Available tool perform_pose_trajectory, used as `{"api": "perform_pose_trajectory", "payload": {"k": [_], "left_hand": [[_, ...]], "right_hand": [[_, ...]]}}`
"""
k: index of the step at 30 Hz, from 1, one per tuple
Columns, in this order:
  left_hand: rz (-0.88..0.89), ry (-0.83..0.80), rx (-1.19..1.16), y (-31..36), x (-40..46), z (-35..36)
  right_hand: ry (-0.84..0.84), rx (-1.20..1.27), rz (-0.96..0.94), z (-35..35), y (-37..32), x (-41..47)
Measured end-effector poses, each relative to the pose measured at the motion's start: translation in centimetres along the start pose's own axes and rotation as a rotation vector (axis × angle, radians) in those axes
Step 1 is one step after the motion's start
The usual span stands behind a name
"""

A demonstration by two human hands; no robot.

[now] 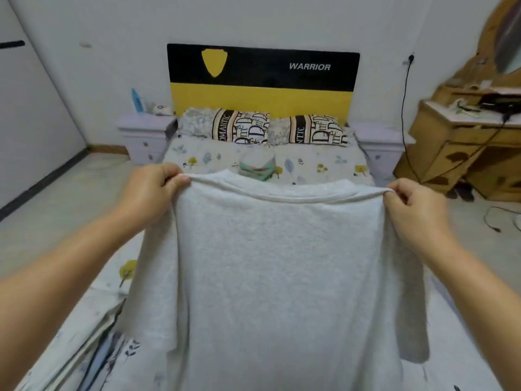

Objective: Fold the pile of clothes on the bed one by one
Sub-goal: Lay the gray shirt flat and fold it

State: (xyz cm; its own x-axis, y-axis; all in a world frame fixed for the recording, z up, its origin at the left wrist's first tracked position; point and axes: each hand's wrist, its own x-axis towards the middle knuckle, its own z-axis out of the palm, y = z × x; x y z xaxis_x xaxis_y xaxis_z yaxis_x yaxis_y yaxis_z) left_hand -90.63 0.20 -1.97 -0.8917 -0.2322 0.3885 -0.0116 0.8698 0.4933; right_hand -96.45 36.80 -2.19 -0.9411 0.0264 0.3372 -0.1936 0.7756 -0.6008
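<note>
Left hand (152,190), right hand (414,207) pinch grey garment (282,263) top corners, frame centre; headboard (262,80) top centre reads "WARRIOR"; pillows (239,127) "ROMANTIC".

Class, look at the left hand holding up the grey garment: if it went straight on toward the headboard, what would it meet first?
Probably the bedsheet, then the left pillow. The left hand pinches the grey garment above the bed; depth is unclear, and the folded clothes stack lies right of its line.
</note>
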Motion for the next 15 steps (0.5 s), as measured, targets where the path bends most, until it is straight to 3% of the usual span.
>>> {"api": "perform_pose_trajectory", "payload": {"k": [4, 10, 15], "left_hand": [[-0.098, -0.197, 0.083, -4.7, -0.6, 9.0], [-0.300, -0.298, 0.078, -9.4, 0.0, 20.4], [-0.338, -0.296, 0.110, -12.7, 1.8, 28.7]], "right_hand": [[-0.173, -0.096, 0.083, 8.4, 6.2, -0.2], [-0.308, -0.161, 0.175, 18.8, 12.6, 1.3], [-0.343, -0.175, 0.165, 26.9, 17.1, 4.2]]}}
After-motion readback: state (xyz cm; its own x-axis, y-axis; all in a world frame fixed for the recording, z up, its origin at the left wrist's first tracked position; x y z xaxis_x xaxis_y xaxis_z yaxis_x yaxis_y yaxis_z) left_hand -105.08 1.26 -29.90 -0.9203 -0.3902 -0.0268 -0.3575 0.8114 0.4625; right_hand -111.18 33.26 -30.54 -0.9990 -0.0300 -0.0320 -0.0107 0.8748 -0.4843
